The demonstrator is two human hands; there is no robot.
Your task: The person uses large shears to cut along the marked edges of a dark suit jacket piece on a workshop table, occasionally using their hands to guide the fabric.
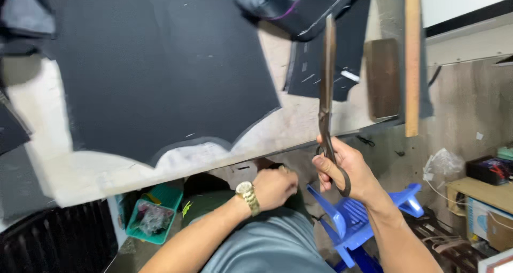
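My right hand (pixel 347 168) grips the handles of long metal scissors (pixel 326 86), blades closed and pointing up over the table edge. My left hand (pixel 275 187), with a gold wristwatch, is curled into a loose fist below the table edge near my lap; I cannot tell if it holds anything. A large piece of black cloth (pixel 160 70) with a scalloped cut edge lies flat on the pale worktable (pixel 80 171). Smaller black cloth pieces (pixel 315 70) with chalk marks lie behind the scissors.
A long wooden ruler (pixel 412 59) lies along the table's right side beside a dark wooden block (pixel 382 78). Under the table stands a green basket (pixel 152 214). A blue plastic chair (pixel 358 219) stands at my right. Boxes sit on a low shelf (pixel 481 190).
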